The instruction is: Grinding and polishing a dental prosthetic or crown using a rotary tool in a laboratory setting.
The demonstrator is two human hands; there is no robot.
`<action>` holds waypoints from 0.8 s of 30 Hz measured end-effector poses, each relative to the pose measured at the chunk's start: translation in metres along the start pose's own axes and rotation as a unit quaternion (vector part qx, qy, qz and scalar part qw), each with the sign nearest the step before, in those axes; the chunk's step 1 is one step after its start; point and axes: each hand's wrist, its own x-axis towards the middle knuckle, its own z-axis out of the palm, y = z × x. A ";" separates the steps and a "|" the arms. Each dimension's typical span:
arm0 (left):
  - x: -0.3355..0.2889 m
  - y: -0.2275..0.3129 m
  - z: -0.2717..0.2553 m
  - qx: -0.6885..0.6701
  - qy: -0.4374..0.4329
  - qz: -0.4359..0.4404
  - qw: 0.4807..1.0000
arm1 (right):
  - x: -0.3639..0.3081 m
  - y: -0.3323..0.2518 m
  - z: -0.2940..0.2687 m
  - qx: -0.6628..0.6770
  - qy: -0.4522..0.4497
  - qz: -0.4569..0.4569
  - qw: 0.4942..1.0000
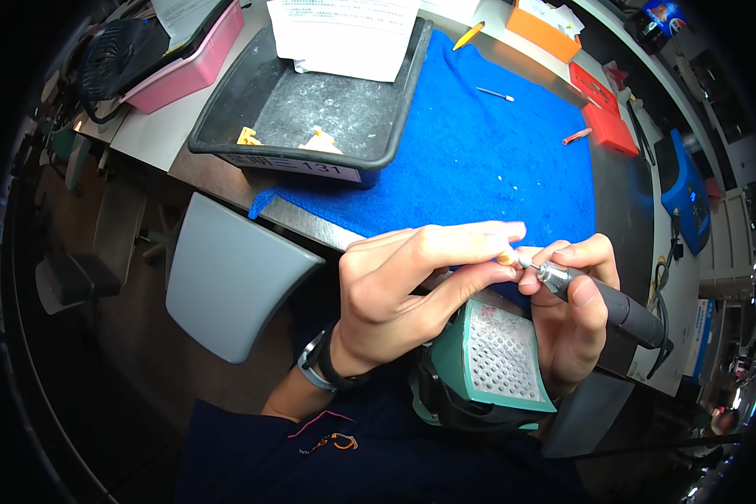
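Observation:
My left hand [403, 290] pinches a small cream tooth-like piece [506, 256] between fingertips and thumb. Its exact shape is mostly hidden by the fingers. In my right hand [584, 315] is a dark grey rotary handpiece [622, 312], gripped near its silver collar like a pen. The pale grinding tip [525, 261] points left and meets or nearly meets the piece; I cannot tell if they touch. Both hands are close together over the front edge of a blue towel [504, 151]. Below them, close to my chest, is a teal case with a white perforated plate [502, 353].
A black bin [386, 139] holding yellowish pieces [319, 141] and a paper sheet [344, 34] stands left on the towel. A thin bur [496, 94], a red tool [576, 136] and a yellow pen [469, 35] lie around. Red boxes [609, 130] and a blue device [685, 193] are right.

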 end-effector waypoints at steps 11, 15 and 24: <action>-0.002 -0.007 -0.001 -0.019 -0.006 0.026 0.999 | -0.001 -0.003 0.001 -0.039 0.000 0.012 0.999; -0.002 -0.007 -0.001 -0.016 -0.009 0.027 0.999 | -0.002 -0.002 0.000 -0.030 -0.001 0.011 0.999; -0.003 -0.007 0.000 -0.014 0.016 0.021 1.000 | -0.002 -0.002 0.001 -0.022 0.007 0.017 1.000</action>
